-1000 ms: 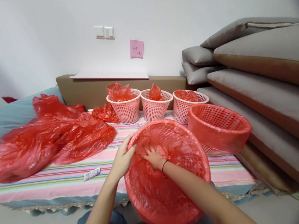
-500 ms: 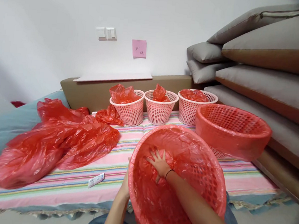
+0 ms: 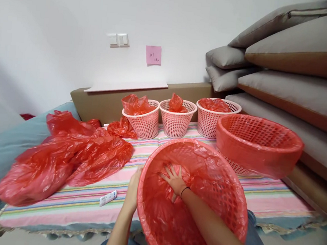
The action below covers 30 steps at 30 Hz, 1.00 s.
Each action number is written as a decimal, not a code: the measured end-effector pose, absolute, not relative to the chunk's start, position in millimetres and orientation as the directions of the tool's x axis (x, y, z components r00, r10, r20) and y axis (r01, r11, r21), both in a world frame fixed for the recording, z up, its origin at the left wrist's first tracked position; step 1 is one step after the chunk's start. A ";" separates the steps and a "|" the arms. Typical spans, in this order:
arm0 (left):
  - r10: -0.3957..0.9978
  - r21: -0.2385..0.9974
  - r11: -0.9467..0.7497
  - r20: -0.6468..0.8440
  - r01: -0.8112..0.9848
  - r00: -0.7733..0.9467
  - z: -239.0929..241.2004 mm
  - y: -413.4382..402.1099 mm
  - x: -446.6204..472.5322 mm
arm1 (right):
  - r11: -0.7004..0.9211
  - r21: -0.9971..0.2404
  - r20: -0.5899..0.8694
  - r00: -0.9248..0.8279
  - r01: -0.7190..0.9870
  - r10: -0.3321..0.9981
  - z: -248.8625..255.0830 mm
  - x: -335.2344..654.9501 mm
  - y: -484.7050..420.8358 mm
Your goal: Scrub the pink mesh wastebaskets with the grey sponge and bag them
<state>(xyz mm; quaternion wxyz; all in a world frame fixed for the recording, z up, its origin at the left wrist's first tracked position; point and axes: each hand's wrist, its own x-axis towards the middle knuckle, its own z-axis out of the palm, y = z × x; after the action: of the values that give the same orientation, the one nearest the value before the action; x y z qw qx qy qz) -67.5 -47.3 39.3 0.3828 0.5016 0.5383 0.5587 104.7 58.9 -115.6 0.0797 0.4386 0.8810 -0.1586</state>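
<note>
A pink perforated plastic basket (image 3: 233, 189), tilted with its mouth facing me, is lined with a thin red plastic bag (image 3: 168, 226) folded over its rim. Inside it, my right hand (image 3: 174, 180) lies open with fingers spread, pressing on the bag at the basket's bottom. A dark band circles that wrist. My left hand (image 3: 134, 184) rests against the basket's outer left side. Its fingers are mostly hidden behind the basket wall, so their grip does not show.
Another red-lined basket (image 3: 257, 159) stands at right. Three pink baskets (image 3: 144, 125) with red bags inside line the back. Loose red bags (image 3: 72, 152) and a small white packet (image 3: 108, 198) lie on the striped cloth (image 3: 86, 215). Grey cushions (image 3: 292, 88) are stacked at right.
My left hand has slid slightly toward me and left along the basket's side, now showing more. My right hand stays spread inside. The view has shifted slightly.
</note>
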 end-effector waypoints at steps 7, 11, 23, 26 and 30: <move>0.920 0.816 -0.302 0.385 0.492 -0.074 79.3 -73.8 -45.5 | 0.557 -0.310 -0.168 -0.621 0.770 0.765 -91.9 110.0 43.4; 0.874 0.616 -0.319 0.484 0.720 -0.027 65.5 -74.5 -33.6 | 0.538 -0.353 -0.116 -0.607 0.765 0.787 -63.1 104.1 32.9; 0.769 0.231 -0.279 0.635 0.932 0.073 86.8 -60.9 -49.1 | 0.472 -0.436 0.692 -0.050 0.766 0.720 55.2 238.0 -76.2; 0.762 0.217 -0.382 0.624 0.898 0.173 103.1 -54.4 -30.6 | 0.330 -0.735 0.547 0.230 0.593 0.805 17.0 254.2 -87.5; 0.842 0.444 -0.537 0.219 0.718 0.493 105.8 -24.9 14.6 | 0.241 -0.927 0.320 0.273 0.286 0.907 -16.7 251.3 -82.4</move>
<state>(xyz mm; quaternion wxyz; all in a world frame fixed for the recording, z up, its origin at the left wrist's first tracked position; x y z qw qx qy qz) 14.6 -24.9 105.8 0.1485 0.8513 0.4579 0.2088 251.3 -82.4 -16.7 -0.5745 0.5535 0.5390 -0.2705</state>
